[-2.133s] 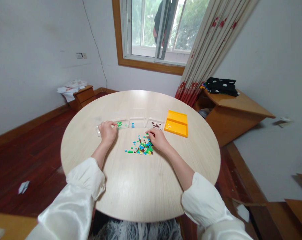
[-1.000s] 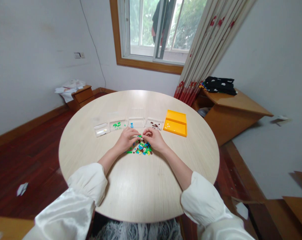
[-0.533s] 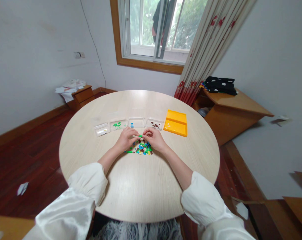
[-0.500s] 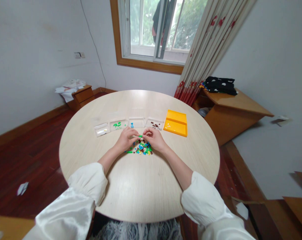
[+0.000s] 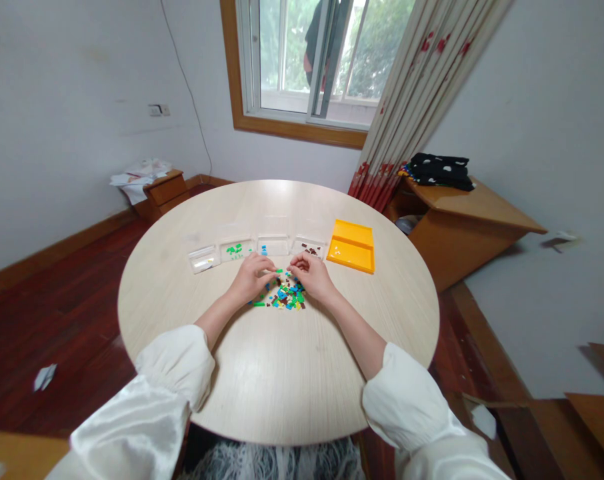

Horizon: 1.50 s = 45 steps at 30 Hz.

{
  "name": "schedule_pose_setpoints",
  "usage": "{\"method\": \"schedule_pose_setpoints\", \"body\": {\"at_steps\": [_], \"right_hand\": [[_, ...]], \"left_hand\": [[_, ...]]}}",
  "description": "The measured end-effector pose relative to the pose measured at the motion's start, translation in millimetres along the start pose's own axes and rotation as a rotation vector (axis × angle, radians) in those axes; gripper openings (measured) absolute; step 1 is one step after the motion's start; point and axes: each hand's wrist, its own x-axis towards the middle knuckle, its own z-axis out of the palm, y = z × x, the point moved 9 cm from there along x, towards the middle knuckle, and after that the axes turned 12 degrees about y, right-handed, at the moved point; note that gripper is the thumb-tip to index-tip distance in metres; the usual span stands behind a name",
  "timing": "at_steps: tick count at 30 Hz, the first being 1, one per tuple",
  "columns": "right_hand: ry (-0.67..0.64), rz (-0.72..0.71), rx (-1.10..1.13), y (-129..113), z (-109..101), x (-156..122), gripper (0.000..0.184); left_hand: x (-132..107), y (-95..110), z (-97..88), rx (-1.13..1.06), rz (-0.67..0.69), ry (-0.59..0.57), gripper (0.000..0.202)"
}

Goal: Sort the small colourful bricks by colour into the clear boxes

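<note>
A small heap of tiny coloured bricks [image 5: 285, 298], green, blue, brown and yellow, lies in the middle of the round wooden table [image 5: 277, 373]. My left hand [image 5: 251, 279] rests at the heap's left edge, its fingers pinched on a small green brick [image 5: 278, 271]. My right hand [image 5: 309, 275] sits at the heap's right edge with fingers curled in a pinch; what it holds is too small to name. The two hands' fingertips are a short gap apart above the heap.
Behind the heap stands a row of clear boxes [image 5: 203, 259] holding sorted bricks, green [image 5: 237, 250], blue [image 5: 273, 246] and brown [image 5: 309, 249]. An orange tray [image 5: 353, 245] lies to their right. A wooden cabinet [image 5: 462, 220] with dark clothes [image 5: 439, 171] stands at the right.
My left hand came from the clear boxes on the left to the heap. Both hands met in a pinch over the bricks, and their fingertips have now drawn slightly apart.
</note>
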Motion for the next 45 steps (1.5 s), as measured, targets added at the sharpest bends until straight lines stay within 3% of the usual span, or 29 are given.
{"method": "schedule_pose_setpoints", "body": {"at_steps": [4, 8, 14, 20, 40, 45], "right_hand": [[0.045, -0.100, -0.193, -2.9, -8.1, 2.1, 0.012], [0.000, -0.219, -0.417, -5.4, -6.2, -0.3, 0.020], [-0.078, -0.306, -0.488, -9.2, 3.5, -6.2, 0.013], [-0.111, -0.280, -0.534, -5.4, 10.3, -8.2, 0.003], [-0.083, -0.207, -0.592, -1.6, 6.0, -7.9, 0.021], [-0.079, -0.217, -0.581, -2.8, 6.8, -8.5, 0.014]], "left_hand": [[1.2, -1.9, -2.8, -0.001, -0.010, 0.018, 0.012], [1.3, -7.3, -5.0, 0.007, -0.029, 0.050, 0.011], [1.0, -8.6, -6.8, 0.014, -0.020, 0.074, 0.008], [1.1, -9.1, -8.0, 0.016, -0.026, 0.083, 0.008], [2.9, -8.2, -12.9, 0.064, -0.058, 0.115, 0.007], [3.6, -6.4, -15.0, 0.066, -0.040, 0.136, 0.007]]}}
